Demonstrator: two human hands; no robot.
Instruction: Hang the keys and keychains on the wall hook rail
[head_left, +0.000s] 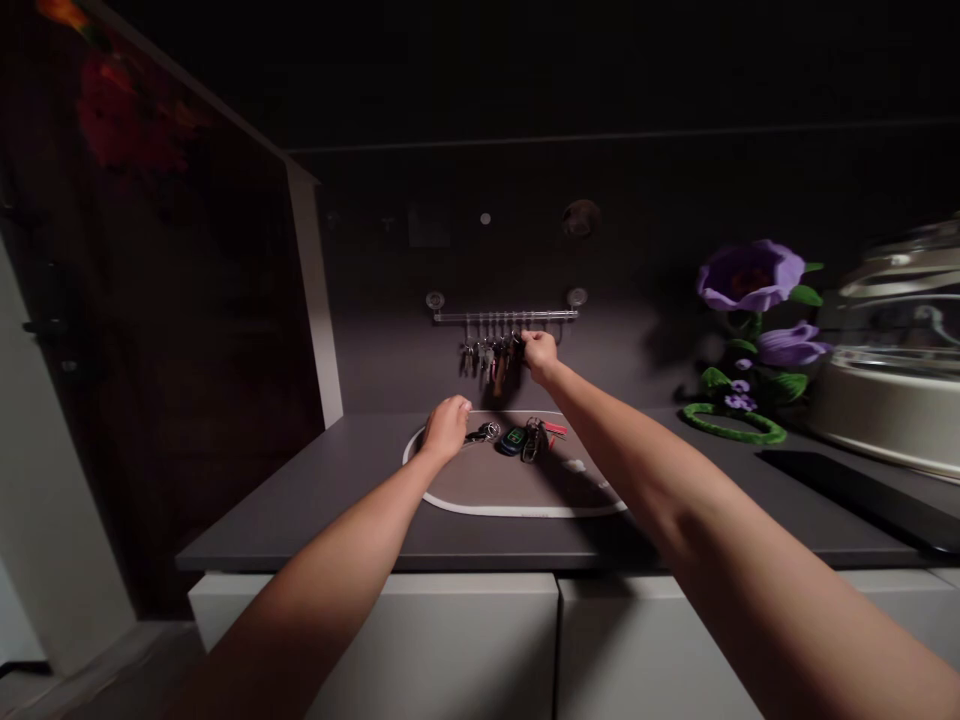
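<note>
My right hand (540,355) is raised to a clear hook rail (506,317) on the back wall. Its thumb and finger are pinched at a key ring (516,338) by the hooks; what hangs below the ring is dark. To the left of that hand, several bunches of keys (487,358) hang from the rail. Low over the left side of a brown mat (480,485) is my left hand (446,427), fingers curled; their grip is hidden. Keys on a ring (487,432) lie just beside it. Further right on the mat are a dark key fob (513,440) and a metal clasp (532,440).
Red pieces (555,429) lie by the clasp. On the right of the dark counter (300,500) stand purple artificial flowers (750,280), a large cream appliance (892,400) and a flat black slab (855,490). A pale upright panel (315,300) edges the counter at left.
</note>
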